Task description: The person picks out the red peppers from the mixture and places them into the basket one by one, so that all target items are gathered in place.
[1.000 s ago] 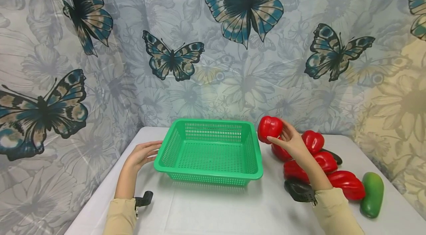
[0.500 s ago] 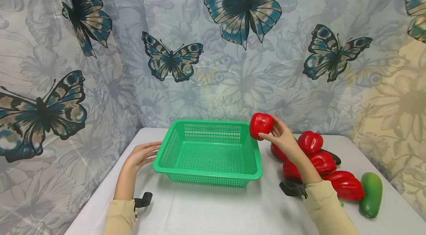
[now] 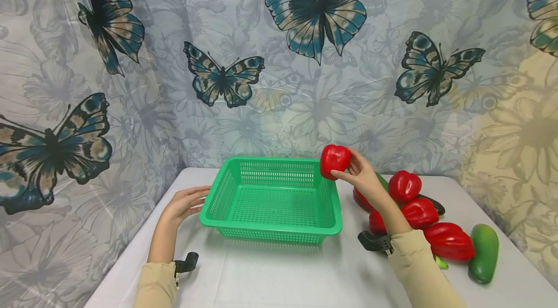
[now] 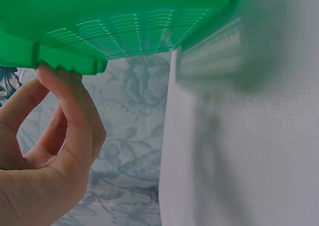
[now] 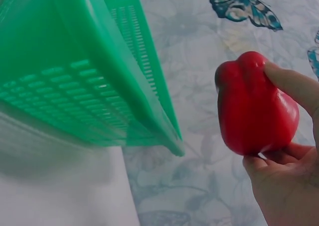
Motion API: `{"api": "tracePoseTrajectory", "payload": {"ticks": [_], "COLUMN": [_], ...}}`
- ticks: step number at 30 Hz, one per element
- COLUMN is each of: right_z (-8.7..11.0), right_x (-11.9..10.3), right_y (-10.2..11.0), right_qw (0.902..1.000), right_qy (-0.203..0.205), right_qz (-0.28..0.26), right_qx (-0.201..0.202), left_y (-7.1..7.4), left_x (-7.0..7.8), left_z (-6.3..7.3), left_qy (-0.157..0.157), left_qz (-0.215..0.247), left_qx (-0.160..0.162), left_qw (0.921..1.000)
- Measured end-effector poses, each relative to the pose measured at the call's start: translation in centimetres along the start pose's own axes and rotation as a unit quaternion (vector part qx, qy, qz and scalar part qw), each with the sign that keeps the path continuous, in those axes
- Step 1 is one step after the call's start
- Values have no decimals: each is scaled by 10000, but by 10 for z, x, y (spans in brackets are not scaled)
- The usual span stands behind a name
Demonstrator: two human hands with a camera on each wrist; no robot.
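Note:
A red bell pepper (image 3: pixel 334 161) is held by my right hand (image 3: pixel 365 179), thumb on its near side and fingers behind and below. It hangs over the right rear corner of the green plastic basket (image 3: pixel 272 232), above the rim. In the right wrist view the pepper (image 5: pixel 256 106) stands apart from the basket's side (image 5: pixel 65 101). At the basket's left rim, my left hand (image 3: pixel 179 206) rests its fingertips with the fingers relaxed. The left wrist view shows those fingers (image 4: pixel 75 111) reaching up to the green rim (image 4: pixel 70 61).
On the white table (image 3: pixel 270 274), to the right, lie several red peppers (image 3: pixel 448 241). A green cucumber-like vegetable (image 3: pixel 484 254) lies at their right end, and a dark long vegetable (image 3: pixel 433 204) shows behind them. A butterfly-print curtain (image 3: pixel 301 104) rises behind the table.
My right hand has carried the red bell pepper left and slightly up, from beside the basket to over its right rear corner. My left hand has stayed at the left rim.

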State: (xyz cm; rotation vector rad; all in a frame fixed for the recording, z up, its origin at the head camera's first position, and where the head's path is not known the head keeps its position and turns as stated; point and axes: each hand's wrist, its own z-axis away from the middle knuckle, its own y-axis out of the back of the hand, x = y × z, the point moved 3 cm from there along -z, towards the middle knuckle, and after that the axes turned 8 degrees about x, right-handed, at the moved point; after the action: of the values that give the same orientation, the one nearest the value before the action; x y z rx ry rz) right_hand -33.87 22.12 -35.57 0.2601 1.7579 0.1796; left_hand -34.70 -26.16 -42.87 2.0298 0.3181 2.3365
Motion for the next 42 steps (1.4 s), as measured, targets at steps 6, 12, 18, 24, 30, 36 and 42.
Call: {"api": "tracePoseTrajectory", "payload": {"ticks": [6, 12, 18, 24, 30, 36, 42], "right_z": [-6, -11, -14, -19, -22, -28, -29], "right_x": [-5, -8, -10, -9, -10, -8, -7], "right_y": [-7, -15, -21, -27, -34, -41, -46], "right_qw": [9998, 9997, 9996, 9996, 9998, 9992, 9988], "right_qy": [103, 144, 237, 250, 110, -66, -171], "right_qz": [-175, -191, -156, 21, 139, 345, 393], "right_qx": [-63, -70, -91, -116, -118, -164, -227], "left_y": [1, 1, 1, 1, 0, 0, 0], "left_x": [0, 0, 1, 2, 2, 1, 0], "left_z": [1, 1, 2, 3, 2, 1, 1], "left_qy": [3, 7, 15, -18, -49, -42, -32], "left_qz": [-1, 67, 40, 2, -22, -49, 32], "left_qx": [-26, -34, -21, -35, -63, -59, -75], "left_qw": [10000, 10000, 10000, 10000, 10000, 10000, 10000]}}
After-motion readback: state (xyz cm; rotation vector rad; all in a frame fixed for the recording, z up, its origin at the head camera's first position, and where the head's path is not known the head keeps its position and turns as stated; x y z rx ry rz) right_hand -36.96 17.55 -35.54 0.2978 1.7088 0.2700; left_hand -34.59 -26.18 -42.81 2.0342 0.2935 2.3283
